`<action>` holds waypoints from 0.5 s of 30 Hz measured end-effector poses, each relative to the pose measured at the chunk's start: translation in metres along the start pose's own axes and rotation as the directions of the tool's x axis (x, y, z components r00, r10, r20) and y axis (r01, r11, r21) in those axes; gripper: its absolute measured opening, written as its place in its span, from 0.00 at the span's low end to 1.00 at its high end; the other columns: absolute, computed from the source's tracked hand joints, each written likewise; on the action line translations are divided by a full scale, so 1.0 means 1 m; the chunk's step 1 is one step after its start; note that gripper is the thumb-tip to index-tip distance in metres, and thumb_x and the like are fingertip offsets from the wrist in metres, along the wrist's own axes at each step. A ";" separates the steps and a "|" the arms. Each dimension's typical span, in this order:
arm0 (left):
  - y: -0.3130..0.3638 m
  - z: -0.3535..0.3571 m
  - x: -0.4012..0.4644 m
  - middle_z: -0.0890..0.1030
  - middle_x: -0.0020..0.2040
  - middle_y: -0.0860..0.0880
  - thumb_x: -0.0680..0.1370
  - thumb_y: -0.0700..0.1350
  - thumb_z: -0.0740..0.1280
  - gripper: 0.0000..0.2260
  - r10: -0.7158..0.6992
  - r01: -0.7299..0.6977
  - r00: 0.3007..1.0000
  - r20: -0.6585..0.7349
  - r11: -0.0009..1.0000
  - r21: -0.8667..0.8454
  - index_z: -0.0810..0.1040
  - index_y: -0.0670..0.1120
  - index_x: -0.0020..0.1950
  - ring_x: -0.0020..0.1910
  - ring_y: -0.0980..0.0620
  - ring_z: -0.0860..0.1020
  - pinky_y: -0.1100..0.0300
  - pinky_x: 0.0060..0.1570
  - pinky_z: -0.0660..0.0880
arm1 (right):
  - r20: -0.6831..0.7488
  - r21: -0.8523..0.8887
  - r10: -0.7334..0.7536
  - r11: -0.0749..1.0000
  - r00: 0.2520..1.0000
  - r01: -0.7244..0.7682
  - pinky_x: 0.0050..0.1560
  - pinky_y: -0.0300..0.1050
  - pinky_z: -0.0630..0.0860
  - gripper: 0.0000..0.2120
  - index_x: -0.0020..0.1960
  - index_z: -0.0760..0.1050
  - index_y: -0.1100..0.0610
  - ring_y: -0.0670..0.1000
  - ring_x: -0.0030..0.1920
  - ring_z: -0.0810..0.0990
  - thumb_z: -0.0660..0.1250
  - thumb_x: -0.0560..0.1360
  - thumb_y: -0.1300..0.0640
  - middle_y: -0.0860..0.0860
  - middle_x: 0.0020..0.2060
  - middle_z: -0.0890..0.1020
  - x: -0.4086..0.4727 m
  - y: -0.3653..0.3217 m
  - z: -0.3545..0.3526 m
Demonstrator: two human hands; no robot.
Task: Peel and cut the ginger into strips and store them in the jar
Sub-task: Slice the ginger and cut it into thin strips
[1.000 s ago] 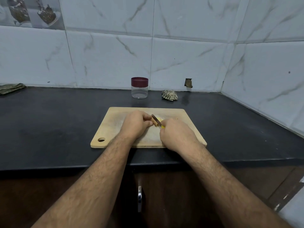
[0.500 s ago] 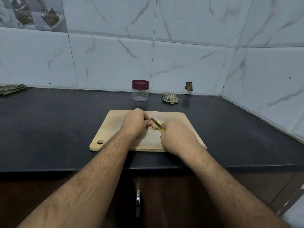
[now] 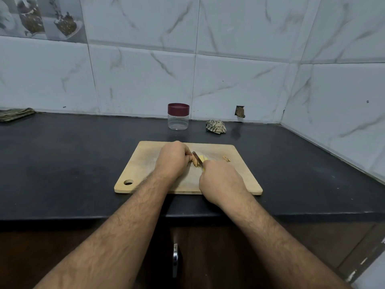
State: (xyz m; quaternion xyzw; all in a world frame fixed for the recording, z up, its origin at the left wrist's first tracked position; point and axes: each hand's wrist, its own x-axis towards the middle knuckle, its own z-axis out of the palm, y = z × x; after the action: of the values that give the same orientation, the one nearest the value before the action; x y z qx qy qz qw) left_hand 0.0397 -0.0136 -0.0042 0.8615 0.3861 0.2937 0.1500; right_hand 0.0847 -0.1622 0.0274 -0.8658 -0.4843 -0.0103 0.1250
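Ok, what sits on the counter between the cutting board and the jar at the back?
Nothing: the head view shows only bare black counter between the cutting board's far edge and the jar, whose maroon lid is on.

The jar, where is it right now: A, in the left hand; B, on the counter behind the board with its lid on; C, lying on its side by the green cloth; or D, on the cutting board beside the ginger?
B: the jar stands upright on the counter behind the board, apart from it, with its maroon lid on, and neither hand touches it.
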 end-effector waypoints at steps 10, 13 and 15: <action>0.003 -0.002 0.001 0.85 0.44 0.50 0.77 0.43 0.70 0.06 0.012 -0.012 1.000 0.013 1.000 0.018 0.87 0.49 0.47 0.47 0.50 0.80 0.59 0.45 0.72 | 0.014 0.007 -0.002 1.000 1.000 0.002 0.44 0.46 0.68 0.13 0.60 0.74 0.56 0.55 0.53 0.75 0.56 0.78 0.62 0.54 0.55 0.77 -0.001 -0.006 -0.004; 0.003 -0.003 0.001 0.85 0.46 0.50 0.77 0.43 0.70 0.06 0.019 -0.020 1.000 0.012 1.000 0.018 0.87 0.49 0.49 0.48 0.51 0.80 0.60 0.45 0.70 | 0.007 -0.007 -0.008 1.000 1.000 0.008 0.44 0.46 0.68 0.15 0.61 0.74 0.56 0.55 0.53 0.75 0.56 0.78 0.63 0.54 0.56 0.78 -0.001 -0.004 -0.002; 0.002 -0.004 0.001 0.85 0.47 0.50 0.77 0.43 0.70 0.06 0.024 -0.024 1.000 0.011 1.000 0.017 0.87 0.48 0.49 0.49 0.51 0.79 0.61 0.46 0.71 | 0.003 -0.018 -0.006 1.000 1.000 0.006 0.43 0.46 0.68 0.15 0.61 0.74 0.55 0.54 0.49 0.73 0.56 0.78 0.63 0.54 0.55 0.78 -0.001 -0.002 -0.001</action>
State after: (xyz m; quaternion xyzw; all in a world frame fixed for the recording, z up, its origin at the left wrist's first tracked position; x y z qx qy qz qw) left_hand 0.0395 -0.0143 0.0001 0.8689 0.3776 0.2874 0.1409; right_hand 0.0828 -0.1622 0.0286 -0.8655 -0.4870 -0.0140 0.1164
